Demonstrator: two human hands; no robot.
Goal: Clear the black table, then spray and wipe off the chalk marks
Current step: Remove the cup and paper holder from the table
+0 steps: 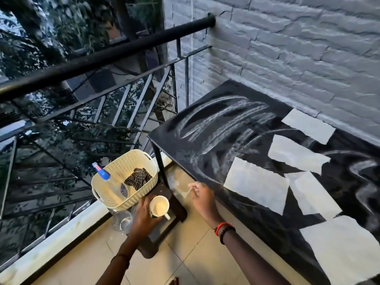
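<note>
The black table (176, 138) stands against the brick wall, smeared with white chalk marks (222, 118). Several white paper sheets (257, 182) lie on its right half. On a dark low stool (176, 204) beside the table sits a cream basket (131, 200) holding a spray bottle (102, 173) with a blue top and a striped cloth (137, 177). My left hand (144, 217) grips a cream mug (159, 206) over the stool. My right hand (202, 197) hovers by the table's near edge, fingers loosely curled, seemingly pinching a small pale thing.
A clear glass jar (122, 221) stands on the tiled floor next to the stool. A black metal railing (98, 58) runs along the left, close behind the basket. The grey brick wall (287, 48) borders the table's far side.
</note>
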